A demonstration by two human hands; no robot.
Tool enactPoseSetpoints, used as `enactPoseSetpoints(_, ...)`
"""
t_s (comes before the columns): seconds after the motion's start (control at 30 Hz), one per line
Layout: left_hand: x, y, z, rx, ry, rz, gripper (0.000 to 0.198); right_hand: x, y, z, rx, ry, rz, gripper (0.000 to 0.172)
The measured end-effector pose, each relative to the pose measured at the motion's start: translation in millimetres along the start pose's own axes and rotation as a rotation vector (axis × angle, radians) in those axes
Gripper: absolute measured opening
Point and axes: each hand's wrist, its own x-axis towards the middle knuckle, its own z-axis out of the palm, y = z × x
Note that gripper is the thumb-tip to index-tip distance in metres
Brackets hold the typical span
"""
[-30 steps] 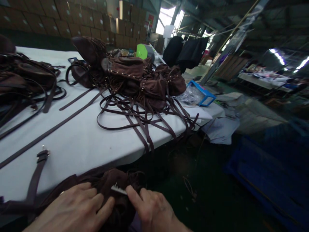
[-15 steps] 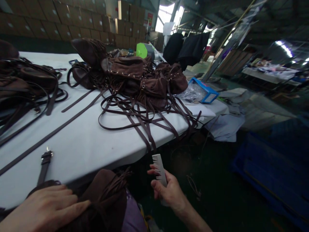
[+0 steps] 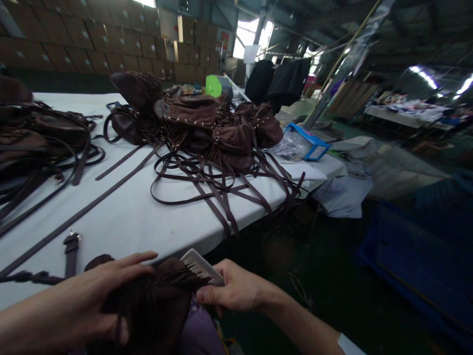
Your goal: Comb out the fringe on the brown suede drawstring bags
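My right hand (image 3: 229,288) grips a white comb (image 3: 201,266) by its end. The comb's teeth lie against the dark brown fringe (image 3: 185,276) of a suede-like bag (image 3: 170,305). That bag is at the table's near edge, over purple cloth (image 3: 203,330). My left hand (image 3: 99,296) is bent around the bag's left side, its thumb low and its fingers on top; part of its grip is hidden by the dark material. A buckled strap (image 3: 71,251) and a braided dark piece lie on the table just beyond my left hand.
On the white-covered table (image 3: 136,212) lie a heap of brown bags (image 3: 195,113) with long straps, more bags (image 3: 40,133) at left, and a blue-framed box (image 3: 314,145). Stacked cartons (image 3: 92,44) line the back. A blue object (image 3: 417,276) lies low at right.
My right hand has brought the comb leftward and down onto the bag's fringe, tilting it. The left hand has shifted right and lifted, its fingers now reaching over the bag.
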Motion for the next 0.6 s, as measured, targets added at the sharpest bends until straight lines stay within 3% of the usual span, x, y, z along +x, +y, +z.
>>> enactPoseSetpoints(0.07,28.1,13.0,-6.0,-0.047,-0.110,0.004,0.096,0.6,-11.4,1.3,-0.037,-0.019,-0.074,0.039)
enactPoseSetpoints(0.13,58.9,33.9,-4.3,-0.167,-0.243,0.088,0.100,0.8,-24.3,3.4,-0.054,-0.044,-0.125,0.041)
enactPoseSetpoints(0.2,83.3,54.6,5.0,-0.314,-0.482,0.218,0.072,-1.8,-36.2,1.8,-0.080,-0.029,-0.154,0.042)
enactPoseSetpoints(0.27,95.8,66.9,16.3,-0.425,-0.535,0.265,0.035,-7.6,-43.8,-6.2,-0.107,0.032,-0.161,0.043)
enactPoseSetpoints(0.33,97.3,68.3,23.3,-0.506,-0.458,0.201,0.014,-14.5,-43.8,-18.8,-0.065,0.160,-0.168,0.045)
enactPoseSetpoints(0.47,88.5,57.5,17.7,-0.532,-0.187,0.054,0.045,-17.6,-16.0,-39.2,0.072,0.557,-0.114,0.050)
enactPoseSetpoints(0.53,86.7,57.7,10.3,-0.504,-0.094,0.052,0.049,-11.2,3.7,-40.6,0.023,0.560,-0.015,0.048)
enactPoseSetpoints(0.6,87.9,64.1,3.2,-0.482,-0.057,0.095,0.043,-1.9,16.8,-36.4,-0.033,0.450,0.019,0.046)
